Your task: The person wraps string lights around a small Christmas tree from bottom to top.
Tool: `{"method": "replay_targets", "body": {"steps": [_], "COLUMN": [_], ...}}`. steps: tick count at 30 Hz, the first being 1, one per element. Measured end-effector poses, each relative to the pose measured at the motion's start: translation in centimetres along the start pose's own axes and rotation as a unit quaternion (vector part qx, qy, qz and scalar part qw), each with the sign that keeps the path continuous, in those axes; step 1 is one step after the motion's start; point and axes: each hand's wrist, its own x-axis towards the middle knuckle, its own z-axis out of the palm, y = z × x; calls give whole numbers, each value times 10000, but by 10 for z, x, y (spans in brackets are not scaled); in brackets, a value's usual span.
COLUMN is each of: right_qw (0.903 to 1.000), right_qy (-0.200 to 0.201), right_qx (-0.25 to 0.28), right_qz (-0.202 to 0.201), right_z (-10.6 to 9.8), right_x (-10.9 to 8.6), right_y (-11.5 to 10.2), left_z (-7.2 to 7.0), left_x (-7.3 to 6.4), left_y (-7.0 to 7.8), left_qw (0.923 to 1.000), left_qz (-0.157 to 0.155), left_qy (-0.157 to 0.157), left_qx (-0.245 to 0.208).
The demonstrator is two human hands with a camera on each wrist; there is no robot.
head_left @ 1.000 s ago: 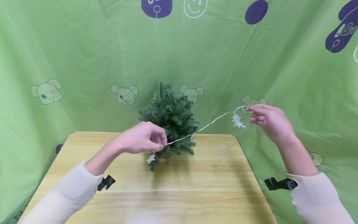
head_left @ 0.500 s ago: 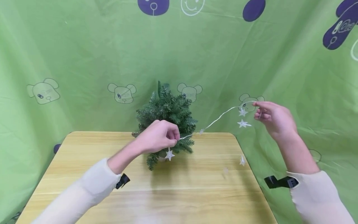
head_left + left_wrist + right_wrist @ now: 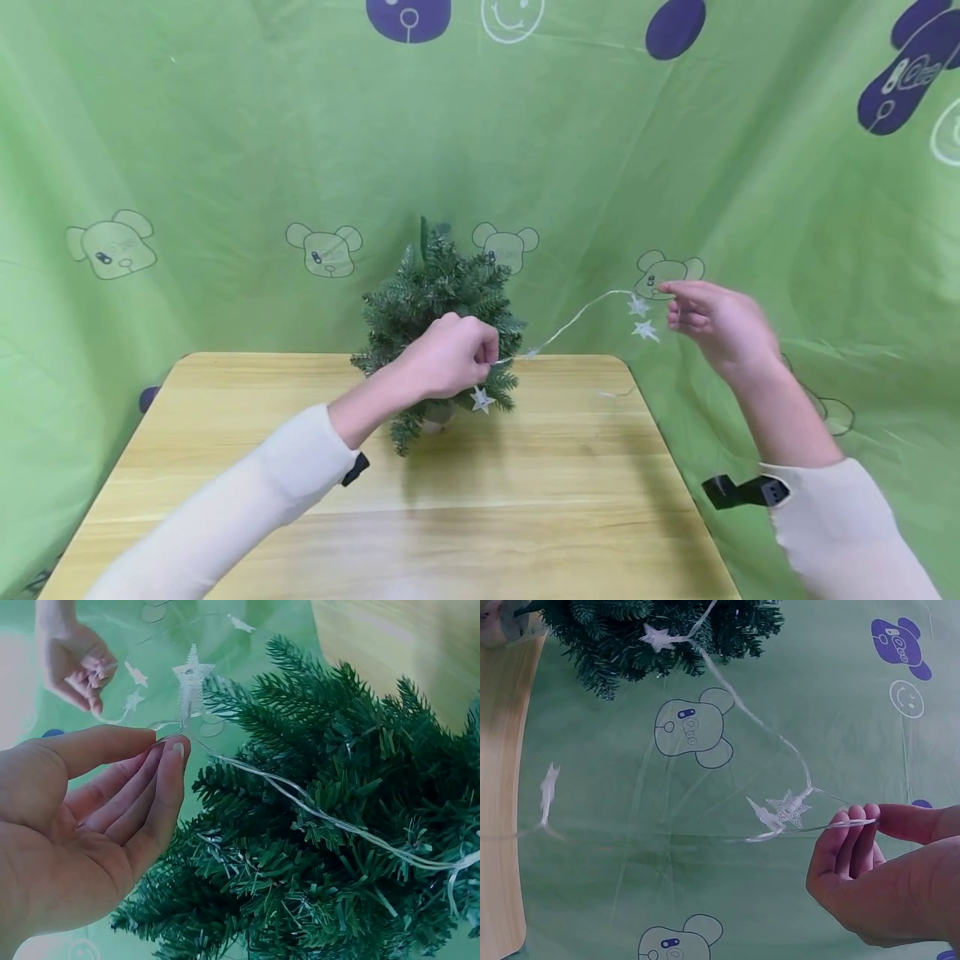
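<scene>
A small artificial Christmas tree point(image 3: 442, 287) stands upright near the table's back edge. My left hand point(image 3: 450, 354) is in front of it, thumb and fingertips pinching a clear string of star lights point(image 3: 349, 826). One star point(image 3: 482, 399) hangs just below that hand. The wire rises to the right toward my right hand point(image 3: 720, 329), held in the air beyond the table's right side. In the right wrist view, thumb and fingertips pinch the wire, with two stars point(image 3: 787, 808) dangling close by. In the left wrist view the wire also runs along the tree's branches.
The light wooden table point(image 3: 315, 542) has rounded back corners. A green cloth backdrop point(image 3: 225, 125) printed with bear heads hangs behind and at both sides. A loose length of the lights with another star point(image 3: 550, 787) hangs near the table's right edge.
My left hand has moved right and slightly up across the front of the tree, still pinching the wire. The right hand rose slightly, then came back left and down; the wire between them is shorter.
</scene>
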Motion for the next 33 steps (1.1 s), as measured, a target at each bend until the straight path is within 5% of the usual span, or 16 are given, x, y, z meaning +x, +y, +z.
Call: {"method": "replay_targets", "body": {"steps": [9,19,33], "right_qw": [9987,9953,9958], "right_qy": [-479,-593,-512], "right_qx": [-132,-754,-758], "right_qz": [-60,-115,-13], "right_z": [7,12,14], "right_x": [4,6,7], "right_y": [9,15,17], "left_z": [7,11,10], "left_x": [8,12,10], "left_y": [-2,-3,-2], "left_qw": [9982,9972,9983], "left_qz": [299,182,33], "left_qy": [325,319,269], "left_qx": [399,658,521]}}
